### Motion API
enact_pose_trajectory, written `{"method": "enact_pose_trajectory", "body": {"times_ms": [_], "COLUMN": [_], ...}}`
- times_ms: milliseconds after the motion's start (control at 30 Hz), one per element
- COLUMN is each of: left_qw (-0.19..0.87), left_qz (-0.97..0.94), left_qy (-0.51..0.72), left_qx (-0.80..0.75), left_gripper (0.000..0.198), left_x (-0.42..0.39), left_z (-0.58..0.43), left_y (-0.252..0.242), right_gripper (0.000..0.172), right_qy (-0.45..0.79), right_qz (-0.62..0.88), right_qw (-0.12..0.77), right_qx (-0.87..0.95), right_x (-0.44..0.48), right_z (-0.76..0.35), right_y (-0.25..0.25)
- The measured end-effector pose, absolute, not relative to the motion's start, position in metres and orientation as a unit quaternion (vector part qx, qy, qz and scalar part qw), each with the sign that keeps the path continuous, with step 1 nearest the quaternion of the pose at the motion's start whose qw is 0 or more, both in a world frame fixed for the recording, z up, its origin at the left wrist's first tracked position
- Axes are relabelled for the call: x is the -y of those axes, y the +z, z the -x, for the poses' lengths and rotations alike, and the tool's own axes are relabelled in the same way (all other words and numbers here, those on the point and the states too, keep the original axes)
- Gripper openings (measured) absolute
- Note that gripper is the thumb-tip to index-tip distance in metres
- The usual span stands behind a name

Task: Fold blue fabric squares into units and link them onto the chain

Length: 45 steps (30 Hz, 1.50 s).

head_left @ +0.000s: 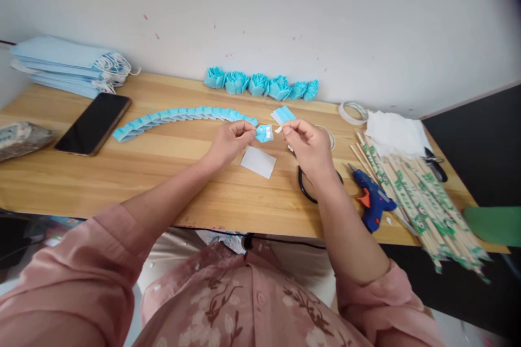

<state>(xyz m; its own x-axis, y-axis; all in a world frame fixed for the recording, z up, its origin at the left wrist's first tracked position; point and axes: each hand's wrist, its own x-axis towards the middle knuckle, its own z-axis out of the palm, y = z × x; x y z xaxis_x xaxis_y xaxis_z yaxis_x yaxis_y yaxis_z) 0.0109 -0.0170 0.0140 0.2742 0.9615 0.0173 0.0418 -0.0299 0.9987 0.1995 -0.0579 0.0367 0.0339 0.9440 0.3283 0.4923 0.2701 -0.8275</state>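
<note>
Blue folded fabric piece [264, 134], held above a wooden surface [203, 195]
The left hand [228, 145] pinches its edge; the right hand [312, 147], fingertips closed, grips a small white strip [279, 129] beside it. Six turquoise fabric flowers [258, 84] look finished; the curved row of folded blue pieces [183, 115] seems unassembled.

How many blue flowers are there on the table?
6 blue flowers, in one row along the wall: four larger on the left, two smaller on the right.
</note>
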Motion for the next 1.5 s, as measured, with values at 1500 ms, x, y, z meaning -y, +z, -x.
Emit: {"method": "enact_pose_trajectory", "body": {"times_ms": [1500], "left_qw": [0.542], "left_qz": [-0.611], "left_qy": [0.401], "left_qx": [-0.414], "left_gripper": [0.025], "left_x": [0.018], "left_z": [-0.009], "left_y": [0.011], "right_gripper": [0.004], "right_qy": [0.097], "right_qz": [0.537], "right_qw": [0.495], "right_qx": [0.677], "right_x": [0.059], "right_z": [-0.186], "right_y": [0.025]}}
